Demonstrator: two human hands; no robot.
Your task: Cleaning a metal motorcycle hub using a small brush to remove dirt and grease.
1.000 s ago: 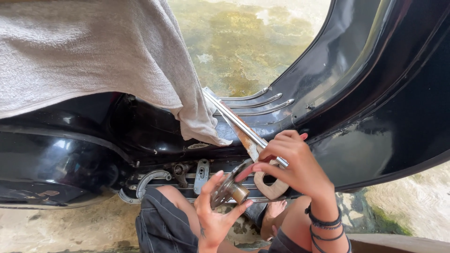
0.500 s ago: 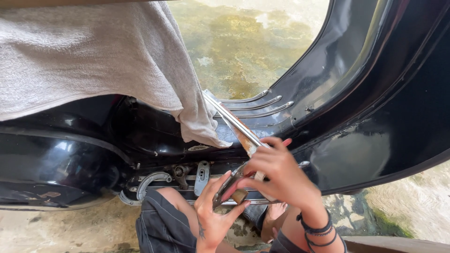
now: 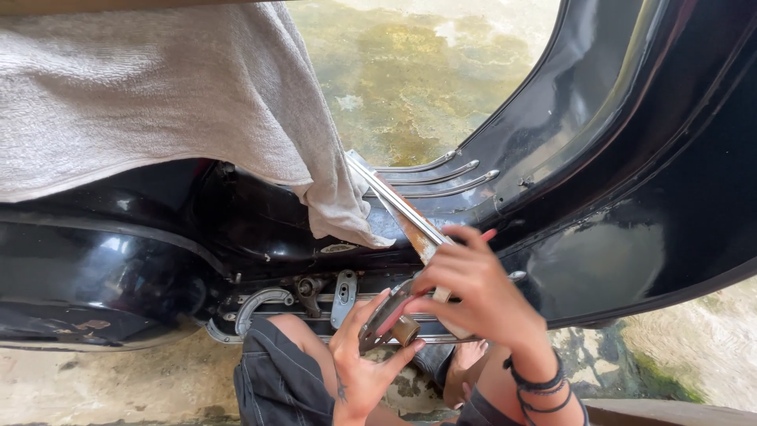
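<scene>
Wet, mossy concrete floor (image 3: 426, 71) shows beyond a black scooter body (image 3: 599, 205) draped with a grey towel (image 3: 158, 102). Near, the right hand (image 3: 481, 296) grips a long flat metal strip (image 3: 394, 203) slanting far-left; the left hand (image 3: 367, 359), fingers apart, cradles a small metal part (image 3: 400, 327) directly beneath.

The right hand (image 3: 473, 296) covers the lower end of the long metal strip (image 3: 394, 207); the small rusty metal part (image 3: 404, 330) between both hands is too hidden to identify
</scene>
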